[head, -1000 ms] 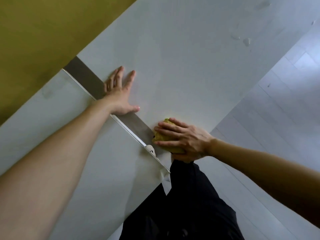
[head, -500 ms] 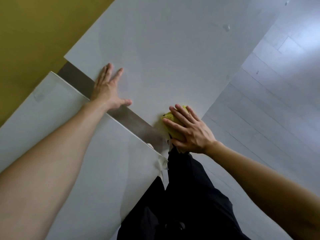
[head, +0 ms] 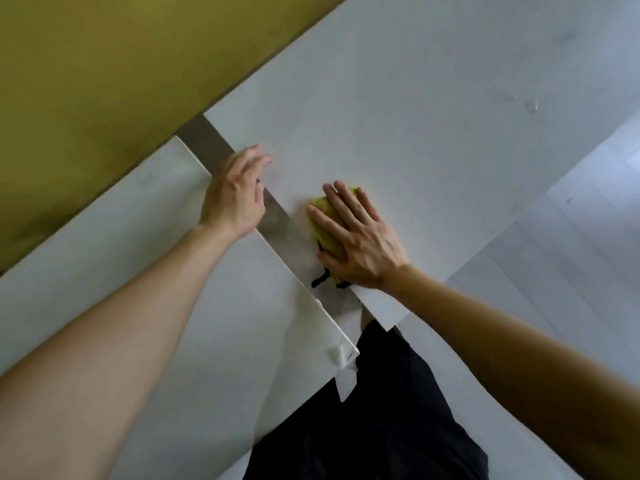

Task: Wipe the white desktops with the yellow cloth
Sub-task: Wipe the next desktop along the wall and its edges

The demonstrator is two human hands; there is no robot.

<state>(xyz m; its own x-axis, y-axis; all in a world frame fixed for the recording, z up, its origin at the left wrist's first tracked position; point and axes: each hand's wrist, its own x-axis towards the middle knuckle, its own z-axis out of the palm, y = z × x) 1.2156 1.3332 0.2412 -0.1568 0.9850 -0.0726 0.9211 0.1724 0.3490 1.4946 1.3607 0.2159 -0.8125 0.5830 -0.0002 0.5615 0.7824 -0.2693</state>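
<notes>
Two white desktops meet at a narrow gap: the right desktop (head: pixel 398 109) stretches up and right, the left desktop (head: pixel 207 306) lies lower left. The yellow cloth (head: pixel 327 220), folded small with a black loop at its near end, lies on the right desktop close to the gap. My right hand (head: pixel 360 240) presses flat on the cloth with straight, spread fingers. My left hand (head: pixel 235 199) sits over the gap, its fingers loosely bent with the tips touching the right desktop's edge; it holds nothing.
A grey strip of floor (head: pixel 207 143) shows in the gap between the desktops. An olive wall (head: pixel 104 81) runs behind them. Pale floorboards (head: pixel 571 254) lie to the right. Small water drops (head: pixel 530 105) sit far right on the right desktop. My dark trousers (head: pixel 374 420) are below.
My right hand has slid the cloth away from the near edge, farther onto the right desktop. My left hand has drawn back from lying flat, its fingers now bent over the gap.
</notes>
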